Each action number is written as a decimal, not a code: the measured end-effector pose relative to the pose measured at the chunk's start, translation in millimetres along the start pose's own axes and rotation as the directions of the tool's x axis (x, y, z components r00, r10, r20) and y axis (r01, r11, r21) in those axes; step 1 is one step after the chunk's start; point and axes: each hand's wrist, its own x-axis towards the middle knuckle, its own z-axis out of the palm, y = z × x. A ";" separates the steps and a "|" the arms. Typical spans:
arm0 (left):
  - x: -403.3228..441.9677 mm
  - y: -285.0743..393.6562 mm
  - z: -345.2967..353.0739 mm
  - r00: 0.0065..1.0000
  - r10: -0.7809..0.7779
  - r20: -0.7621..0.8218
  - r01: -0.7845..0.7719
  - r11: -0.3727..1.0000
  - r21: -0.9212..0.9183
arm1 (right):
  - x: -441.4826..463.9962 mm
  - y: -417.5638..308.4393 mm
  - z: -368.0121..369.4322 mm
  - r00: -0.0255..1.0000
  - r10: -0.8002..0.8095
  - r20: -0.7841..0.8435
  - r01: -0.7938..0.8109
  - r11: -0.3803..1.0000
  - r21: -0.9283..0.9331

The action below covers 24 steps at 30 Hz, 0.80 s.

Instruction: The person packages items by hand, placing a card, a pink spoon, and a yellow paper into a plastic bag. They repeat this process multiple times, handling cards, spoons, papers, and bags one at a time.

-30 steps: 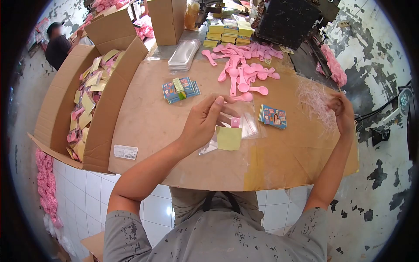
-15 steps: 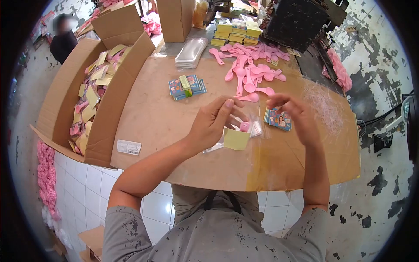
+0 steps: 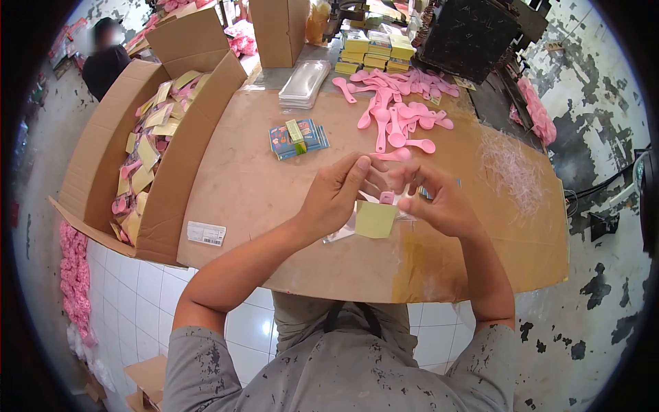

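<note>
My left hand (image 3: 332, 198) is closed, thumb up, around a clear plastic package (image 3: 341, 231) over the front middle of the table. A pale yellow card (image 3: 375, 220) shows at the package, with a small pink plastic piece (image 3: 387, 198) just above it; the rest is hidden by my fingers. From the right, my right hand (image 3: 447, 206) comes close, its thumb and fingers bent together at the package's edge. What they pinch is too small to make out. Mostly hidden behind that hand are blue printed cards (image 3: 425, 192). Pink measuring spoons (image 3: 396, 137) lie in a heap beyond both hands.
On the left stands an open carton (image 3: 165, 199) full of packed pink pieces and yellow cards. Blue card packs (image 3: 298, 139), clear plastic trays (image 3: 304, 84), yellow card stacks (image 3: 377, 48) and a black machine (image 3: 467, 38) are farther back. Plastic shreds (image 3: 508, 168) lie right. A person (image 3: 104, 65) is far left.
My right hand has moved left and down to the package, its fingers drawing in, and now covers most of the blue cards. My left hand stays nearly in place.
</note>
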 end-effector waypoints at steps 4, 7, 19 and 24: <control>2.0 -3.8 -3.1 0.999 -0.051 0.000 0.051 0.999 -0.005 | -5.4 15.2 1.0 0.988 0.139 0.070 -0.145 0.985 0.094; 5.7 -3.4 -6.0 0.996 -0.079 0.039 0.082 0.994 -0.079 | -5.2 24.1 -7.0 0.969 0.234 0.079 -0.244 0.955 0.166; 10.8 -18.3 -8.6 0.991 -0.137 0.001 0.136 0.984 0.115 | -10.7 46.0 -8.6 0.958 0.266 -0.107 -0.217 0.916 0.337; 9.3 -19.8 -5.7 0.999 -0.008 -0.035 0.012 0.993 0.116 | -13.5 50.4 -12.9 0.955 0.278 -0.104 -0.215 0.891 0.400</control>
